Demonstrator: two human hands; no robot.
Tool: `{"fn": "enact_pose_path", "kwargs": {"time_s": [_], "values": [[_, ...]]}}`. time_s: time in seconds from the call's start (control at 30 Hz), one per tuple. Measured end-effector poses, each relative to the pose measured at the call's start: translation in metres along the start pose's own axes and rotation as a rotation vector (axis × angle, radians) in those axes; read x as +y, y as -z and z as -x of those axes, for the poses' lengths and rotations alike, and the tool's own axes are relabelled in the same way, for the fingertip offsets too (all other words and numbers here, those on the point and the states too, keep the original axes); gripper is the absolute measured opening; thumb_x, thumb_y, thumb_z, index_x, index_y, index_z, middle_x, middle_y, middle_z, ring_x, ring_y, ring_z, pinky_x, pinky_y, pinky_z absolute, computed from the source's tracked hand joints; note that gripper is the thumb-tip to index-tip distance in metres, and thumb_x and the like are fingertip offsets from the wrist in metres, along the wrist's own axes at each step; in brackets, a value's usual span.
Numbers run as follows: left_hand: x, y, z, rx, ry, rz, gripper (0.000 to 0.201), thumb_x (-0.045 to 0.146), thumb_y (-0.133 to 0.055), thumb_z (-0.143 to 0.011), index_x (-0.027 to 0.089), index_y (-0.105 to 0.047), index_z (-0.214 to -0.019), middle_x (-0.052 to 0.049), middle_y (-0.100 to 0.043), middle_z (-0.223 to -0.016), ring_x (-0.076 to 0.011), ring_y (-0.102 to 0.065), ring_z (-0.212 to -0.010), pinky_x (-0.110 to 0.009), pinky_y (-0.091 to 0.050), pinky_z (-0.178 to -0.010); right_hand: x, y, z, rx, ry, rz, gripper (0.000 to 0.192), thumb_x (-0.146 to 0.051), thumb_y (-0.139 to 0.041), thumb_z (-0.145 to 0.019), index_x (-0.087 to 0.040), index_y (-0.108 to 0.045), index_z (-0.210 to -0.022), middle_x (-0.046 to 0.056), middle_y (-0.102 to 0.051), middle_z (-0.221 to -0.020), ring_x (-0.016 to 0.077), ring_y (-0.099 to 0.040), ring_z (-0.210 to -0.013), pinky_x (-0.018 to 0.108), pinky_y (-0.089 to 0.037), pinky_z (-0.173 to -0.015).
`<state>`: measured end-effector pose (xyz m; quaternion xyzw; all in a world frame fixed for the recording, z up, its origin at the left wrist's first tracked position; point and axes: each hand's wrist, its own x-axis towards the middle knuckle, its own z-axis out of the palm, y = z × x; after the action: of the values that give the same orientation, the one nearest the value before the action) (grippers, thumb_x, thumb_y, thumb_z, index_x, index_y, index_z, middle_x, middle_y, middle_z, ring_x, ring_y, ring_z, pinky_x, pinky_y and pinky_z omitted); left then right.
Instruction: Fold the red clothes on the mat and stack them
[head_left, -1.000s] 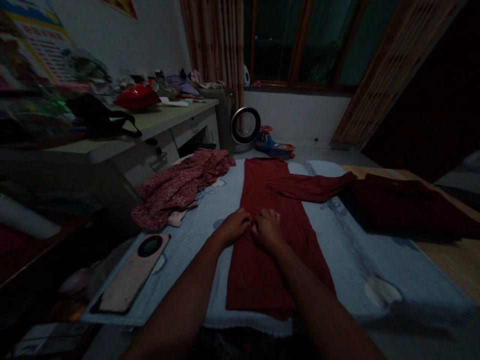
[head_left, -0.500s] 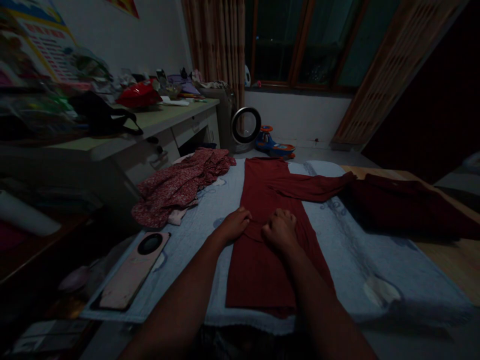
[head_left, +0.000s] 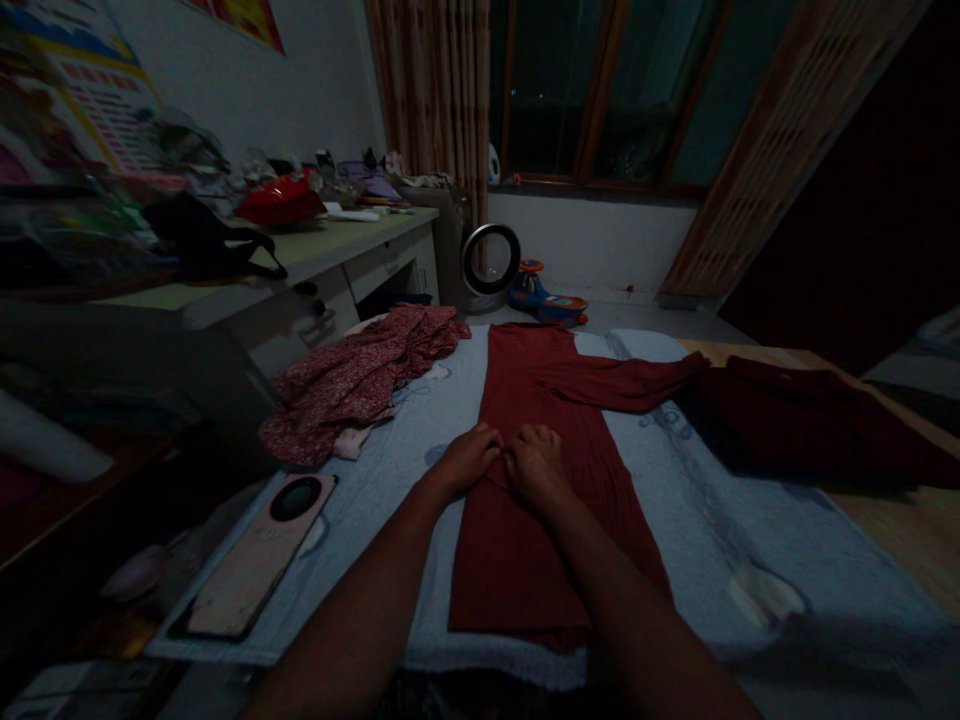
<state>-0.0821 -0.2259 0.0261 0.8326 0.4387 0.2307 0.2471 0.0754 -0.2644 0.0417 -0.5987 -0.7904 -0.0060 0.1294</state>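
Note:
A rust-red long-sleeved top [head_left: 525, 570] lies lengthwise on a pale blue cloth [head_left: 720, 540], its body folded narrow and one sleeve stretched out to the right. My left hand [head_left: 474, 455] is closed on the fabric at the garment's left edge, around mid-length. Right beside it, my right hand [head_left: 536, 462] has its fingers curled down on the same fabric, knuckles up. The two hands almost touch. Small creases run through the cloth beneath them, and the fingertips of the right hand are partly hidden.
Left on the blue cloth are a crumpled red patterned garment [head_left: 367, 375] and a pink phone-like object [head_left: 259, 560] with a round dark camera area. A folded dark maroon garment [head_left: 810, 420] lies at right. A cluttered desk [head_left: 330, 245] borders the left side.
My right hand has slid left over the red top, closing the gap to my left hand. My left hand stays at nearly the same spot. The view has tilted slightly.

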Motion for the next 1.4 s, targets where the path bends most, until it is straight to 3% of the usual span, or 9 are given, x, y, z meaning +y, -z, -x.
{"fn": "enact_pose_path", "kwargs": {"time_s": [0.37, 0.73, 0.87, 1.07, 1.4], "values": [[0.000, -0.004, 0.001, 0.015, 0.004, -0.045, 0.017, 0.010, -0.046, -0.084, 0.021, -0.059, -0.088, -0.002, -0.054, -0.095, -0.0165, -0.055, -0.088, -0.028, -0.044, -0.082, 0.001, 0.001, 0.002, 0.001, -0.085, 0.018, 0.022, -0.025, -0.055, -0.082, -0.020, -0.071, -0.096, 0.011, -0.061, -0.106, 0.0252, -0.046, -0.101, 0.039, -0.029, -0.088], [-0.004, -0.002, -0.001, 0.005, -0.007, -0.067, 0.020, 0.010, -0.045, -0.085, 0.021, -0.059, -0.093, -0.002, -0.057, -0.095, -0.0164, -0.057, -0.088, -0.027, -0.045, -0.082, 0.020, 0.015, 0.013, -0.016, -0.205, 0.047, 0.019, -0.025, -0.058, -0.074, -0.018, -0.072, -0.085, 0.012, -0.059, -0.104, 0.0268, -0.044, -0.099, 0.040, -0.028, -0.085], [-0.005, -0.004, -0.001, 0.012, -0.005, -0.066, 0.020, 0.009, -0.046, -0.084, 0.021, -0.060, -0.092, -0.002, -0.058, -0.096, -0.0164, -0.057, -0.091, -0.027, -0.045, -0.084, 0.017, 0.015, 0.010, 0.020, -0.172, 0.039, 0.022, -0.027, -0.059, -0.076, -0.019, -0.070, -0.093, 0.011, -0.057, -0.106, 0.0265, -0.043, -0.100, 0.039, -0.028, -0.086], [-0.002, -0.002, -0.001, 0.028, 0.023, -0.023, 0.017, 0.009, -0.048, -0.083, 0.021, -0.058, -0.087, -0.002, -0.059, -0.094, -0.0164, -0.057, -0.090, -0.027, -0.045, -0.084, 0.001, 0.007, 0.000, -0.003, 0.003, -0.004, 0.023, -0.031, -0.052, -0.088, -0.023, -0.068, -0.102, 0.008, -0.057, -0.107, 0.0244, -0.044, -0.101, 0.037, -0.030, -0.085], [-0.005, -0.004, -0.003, 0.071, -0.057, 0.001, 0.022, 0.004, -0.046, -0.079, 0.019, -0.062, -0.084, -0.003, -0.057, -0.092, -0.0158, -0.056, -0.090, -0.028, -0.046, -0.086, -0.002, -0.001, -0.003, -0.042, -0.033, 0.018, 0.021, -0.026, -0.052, -0.087, -0.020, -0.066, -0.100, 0.010, -0.059, -0.107, 0.0247, -0.045, -0.102, 0.036, -0.031, -0.084]]}}
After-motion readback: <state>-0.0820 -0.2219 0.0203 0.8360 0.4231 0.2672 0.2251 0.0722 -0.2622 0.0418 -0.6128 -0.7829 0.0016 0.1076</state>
